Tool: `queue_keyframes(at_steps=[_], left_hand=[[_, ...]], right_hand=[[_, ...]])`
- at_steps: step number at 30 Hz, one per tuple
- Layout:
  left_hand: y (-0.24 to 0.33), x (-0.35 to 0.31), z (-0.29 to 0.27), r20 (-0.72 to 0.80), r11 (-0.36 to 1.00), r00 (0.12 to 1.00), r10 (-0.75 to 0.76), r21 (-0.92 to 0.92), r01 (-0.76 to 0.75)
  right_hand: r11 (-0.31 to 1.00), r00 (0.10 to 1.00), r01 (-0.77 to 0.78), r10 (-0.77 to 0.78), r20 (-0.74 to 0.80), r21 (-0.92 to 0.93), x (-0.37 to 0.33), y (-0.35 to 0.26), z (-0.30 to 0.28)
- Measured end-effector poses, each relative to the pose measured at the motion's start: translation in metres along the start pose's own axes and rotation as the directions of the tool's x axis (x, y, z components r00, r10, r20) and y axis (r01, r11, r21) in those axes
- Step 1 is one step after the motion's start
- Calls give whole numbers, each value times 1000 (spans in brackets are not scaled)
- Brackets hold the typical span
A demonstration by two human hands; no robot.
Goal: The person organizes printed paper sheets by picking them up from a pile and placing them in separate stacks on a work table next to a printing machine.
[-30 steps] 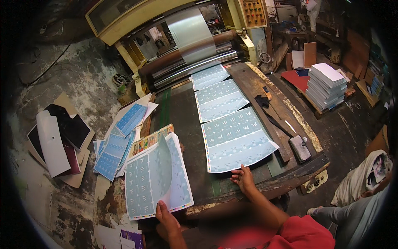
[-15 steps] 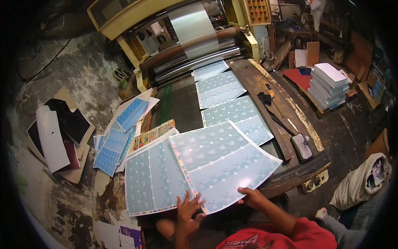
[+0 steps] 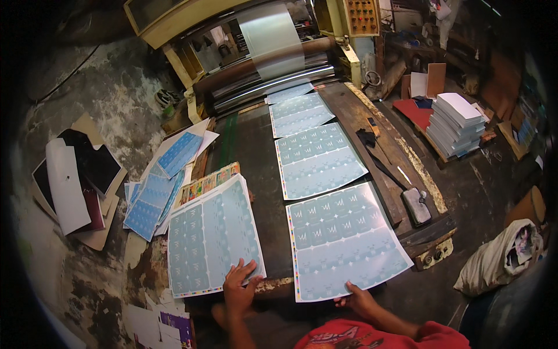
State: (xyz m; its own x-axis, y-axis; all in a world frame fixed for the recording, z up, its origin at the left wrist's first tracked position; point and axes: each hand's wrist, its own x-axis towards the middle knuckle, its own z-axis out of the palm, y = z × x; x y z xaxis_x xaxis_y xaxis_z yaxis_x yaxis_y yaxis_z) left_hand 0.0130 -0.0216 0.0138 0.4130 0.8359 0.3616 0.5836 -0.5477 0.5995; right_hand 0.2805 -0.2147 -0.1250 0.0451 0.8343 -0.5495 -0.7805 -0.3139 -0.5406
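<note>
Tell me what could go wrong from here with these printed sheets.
The front sheet juts past the near edge of the table, pinched by the right hand at its near edge, so it might bend or crease. The left hand touches the corner of the stack, which could smudge its print or push it askew.

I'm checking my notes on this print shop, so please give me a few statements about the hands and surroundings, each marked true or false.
1. The left hand touches the stack of printed sheets. True.
2. The right hand is free of any paper. False: it holds a single printed sheet by its near edge.
3. A tall pile of white paper stands to the right of the table. True.
4. The pale sack lies left of the table. False: it lies to the right.
5. A grey block lies on the table's right part. True.
</note>
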Motion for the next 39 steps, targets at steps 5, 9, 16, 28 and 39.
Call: queue_keyframes(at_steps=[5,9,16,28,39], left_hand=[[-2,-2,13,-103,951,969,-224,-242,194],[15,-5,24,-199,979,960,-197,-88,182],[-1,-10,26,-250,910,890,-381,-270,313],[38,-29,3,164,975,985,49,-224,-11],[38,-4,19,-203,942,962,183,315,-113]], right_hand=[[997,1000,-21,20,14,72,28,-14,0],[996,997,78,-78,6,45,47,-32,8],[961,976,215,-215,-20,174,81,-25,16],[968,953,242,-251,168,68,42,-54,47],[982,988,153,-154,-5,113,28,-48,13]])
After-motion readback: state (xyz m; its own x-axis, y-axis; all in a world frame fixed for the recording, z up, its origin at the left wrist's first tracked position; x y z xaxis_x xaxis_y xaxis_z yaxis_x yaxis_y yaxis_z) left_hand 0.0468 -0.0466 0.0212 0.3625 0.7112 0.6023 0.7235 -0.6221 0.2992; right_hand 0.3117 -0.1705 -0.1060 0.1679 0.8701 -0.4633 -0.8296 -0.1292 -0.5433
